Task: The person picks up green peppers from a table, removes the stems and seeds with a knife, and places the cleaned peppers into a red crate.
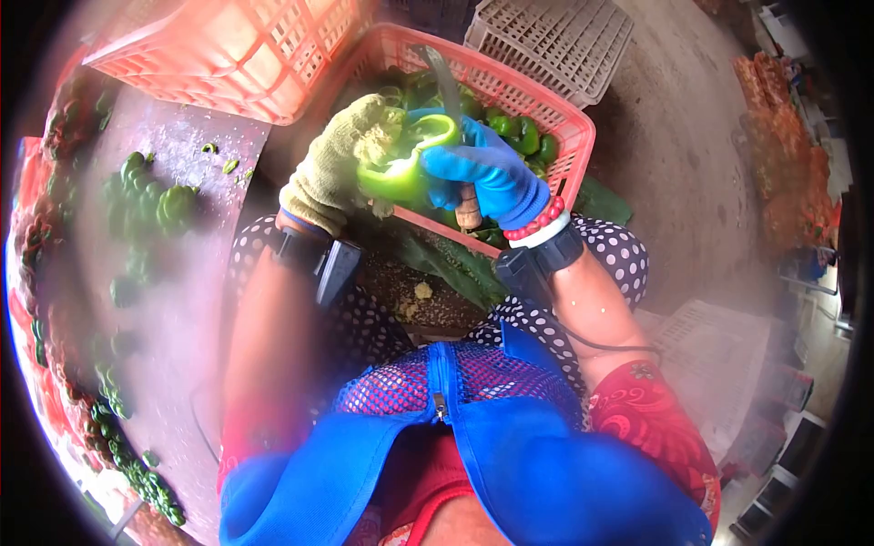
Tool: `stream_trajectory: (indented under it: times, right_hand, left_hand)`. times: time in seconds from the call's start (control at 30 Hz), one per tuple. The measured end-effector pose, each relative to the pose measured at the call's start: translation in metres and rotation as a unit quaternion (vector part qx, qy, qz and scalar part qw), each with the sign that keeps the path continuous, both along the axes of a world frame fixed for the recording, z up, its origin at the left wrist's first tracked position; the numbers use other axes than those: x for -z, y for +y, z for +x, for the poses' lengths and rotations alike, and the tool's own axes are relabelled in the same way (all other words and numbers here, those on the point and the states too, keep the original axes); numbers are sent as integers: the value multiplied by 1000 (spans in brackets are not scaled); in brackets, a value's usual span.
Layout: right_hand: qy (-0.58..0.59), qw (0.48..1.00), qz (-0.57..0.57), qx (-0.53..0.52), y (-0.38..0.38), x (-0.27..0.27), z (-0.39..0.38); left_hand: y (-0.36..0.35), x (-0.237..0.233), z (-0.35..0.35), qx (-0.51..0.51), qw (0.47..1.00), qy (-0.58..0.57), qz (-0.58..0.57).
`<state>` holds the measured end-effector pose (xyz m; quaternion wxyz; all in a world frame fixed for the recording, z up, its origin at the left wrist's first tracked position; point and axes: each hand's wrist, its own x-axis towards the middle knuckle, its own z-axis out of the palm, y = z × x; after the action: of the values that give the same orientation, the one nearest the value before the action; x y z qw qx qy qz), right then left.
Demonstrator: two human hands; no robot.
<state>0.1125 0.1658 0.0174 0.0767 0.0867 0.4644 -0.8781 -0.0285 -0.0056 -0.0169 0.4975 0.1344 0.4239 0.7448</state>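
My left hand (pixel 326 173), in a pale yellow knitted glove, is closed at the opening of a cut green bell pepper (pixel 393 182). A pale, seedy-looking pepper core (pixel 373 146) shows at its fingertips. In a blue glove, my right hand (pixel 492 175) is wrapped round the pepper's other side and also grips a knife (pixel 444 84). The knife's blade points up and away, and its wooden handle (pixel 468 207) sticks out below the palm. Under both hands, a pink plastic crate (pixel 575 150) holds green bell peppers (pixel 523 136).
An orange-pink crate (pixel 214 59) stands at upper left, and an overturned grey crate (pixel 551 45) lies behind. More green peppers (pixel 176 206) and scraps lie on the pale surface (pixel 200 273) at left. Green leafy pieces (pixel 446 268) lie below the crate, between my knees.
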Motion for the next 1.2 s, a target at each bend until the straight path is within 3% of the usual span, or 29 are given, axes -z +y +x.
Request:
stream_trajectory:
  times: [0.03,0.07,0.17,0.2,0.27,0.37,0.4,0.5,0.53,0.6,0.73,0.87,0.97,1.0,1.13,1.2]
  right_hand:
    - [0,1000,-3,-5,2,1,0]
    - [18,1000,-4,-2,4,2,-1]
    - [58,998,13,19,6,4,1]
    - [62,997,36,34,5,5,0]
    - [70,991,97,65,0,5,-1]
    - [89,989,99,62,-6,7,-4]
    - [89,991,97,22,-5,-2,1]
    - [225,916,331,36,-14,-2,2]
    - [151,966,210,29,-12,-17,5]
    - [37,981,184,-43,24,-9,10]
    - [-59,908,414,18,46,24,13]
    - [-20,975,165,150,8,2,2]
    - [-53,971,172,159,1,8,-8]
    - [-66,970,188,142,3,14,-9]
    - [-42,979,149,131,5,20,-9]
    - [-32,980,155,121,6,21,-7]
  left_hand:
    - [1,0,-1,13,998,-52,26]
    - [-1,1,-9,93,979,-149,108]
    - [8,36,6,-126,987,85,49]
    - [13,47,2,-155,981,88,81]
    - [17,3,15,-188,975,-91,80]
    - [12,-15,20,-282,947,142,-64]
    - [15,-13,14,-339,925,169,-42]
    - [2,-19,4,-328,939,59,-84]
    - [5,-30,8,-357,925,99,-84]
    - [-4,-26,5,-317,928,165,-103]
    - [-3,-25,22,-231,911,287,-185]
    - [11,-44,47,-143,871,372,-289]
    - [23,-11,50,-179,695,649,-253]
    - [26,-8,51,-197,664,687,-220]
    - [20,-13,46,-138,689,673,-230]
    - [15,-14,40,-96,758,608,-215]
